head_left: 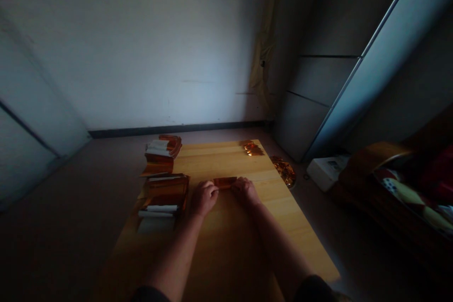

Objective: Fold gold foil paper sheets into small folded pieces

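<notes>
Between my hands, low over the wooden table, is a small sheet of shiny copper-coloured foil paper [225, 182]. My left hand [205, 197] pinches its left end with fingers closed. At the other end, my right hand [246, 190] has its fingers closed on the same sheet; the fingertips partly cover the foil. To the left of my left hand lies a stack of foil paper sheets [164, 192], with white backs showing at some edges. Farther back stands a second pile of foil paper [162, 151]. Several folded foil pieces [252, 148] lie at the table's far right corner.
The wooden table [283, 203] has its far edge a little short of the wall. Beyond its right edge, low down, sits a heap of shiny foil pieces [284, 171]. A white box [326, 173] and a wooden seat with cushions [403, 188] stand to the right.
</notes>
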`<state>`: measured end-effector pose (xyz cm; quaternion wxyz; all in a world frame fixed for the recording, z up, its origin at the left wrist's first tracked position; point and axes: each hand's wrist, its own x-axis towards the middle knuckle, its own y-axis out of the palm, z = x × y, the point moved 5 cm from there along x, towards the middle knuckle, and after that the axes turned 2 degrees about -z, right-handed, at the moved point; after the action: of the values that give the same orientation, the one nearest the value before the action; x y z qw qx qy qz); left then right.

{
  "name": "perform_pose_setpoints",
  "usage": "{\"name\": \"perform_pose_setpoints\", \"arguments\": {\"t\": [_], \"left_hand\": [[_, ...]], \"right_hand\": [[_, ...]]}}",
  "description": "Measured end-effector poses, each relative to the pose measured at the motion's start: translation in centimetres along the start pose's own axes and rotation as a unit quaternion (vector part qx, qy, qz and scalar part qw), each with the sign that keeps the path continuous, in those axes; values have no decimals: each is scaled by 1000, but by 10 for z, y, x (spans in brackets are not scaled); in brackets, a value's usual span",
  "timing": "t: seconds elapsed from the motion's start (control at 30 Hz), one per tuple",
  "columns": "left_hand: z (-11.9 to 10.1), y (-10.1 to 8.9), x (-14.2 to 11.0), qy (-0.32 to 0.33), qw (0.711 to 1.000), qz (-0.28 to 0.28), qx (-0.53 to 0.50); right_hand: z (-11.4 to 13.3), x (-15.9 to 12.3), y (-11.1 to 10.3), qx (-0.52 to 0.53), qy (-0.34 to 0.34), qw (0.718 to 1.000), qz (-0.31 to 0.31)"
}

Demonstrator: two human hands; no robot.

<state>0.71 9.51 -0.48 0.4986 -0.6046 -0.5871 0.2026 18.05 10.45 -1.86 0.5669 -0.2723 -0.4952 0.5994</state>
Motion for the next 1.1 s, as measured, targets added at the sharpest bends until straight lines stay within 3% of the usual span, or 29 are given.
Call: {"name": "perform_pose_setpoints", "arguments": {"t": [0.3, 0.7, 1.1], "left_hand": [[5, 1, 8, -62, 998, 13, 20], [5, 8, 16, -149, 986, 50, 52], [4, 10, 22, -169, 981, 69, 69]], "right_hand": [[12, 10, -11, -67, 81, 994, 30], [16, 9, -11, -92, 104, 990, 13], [18, 7, -8, -90, 118, 989, -8]]}}
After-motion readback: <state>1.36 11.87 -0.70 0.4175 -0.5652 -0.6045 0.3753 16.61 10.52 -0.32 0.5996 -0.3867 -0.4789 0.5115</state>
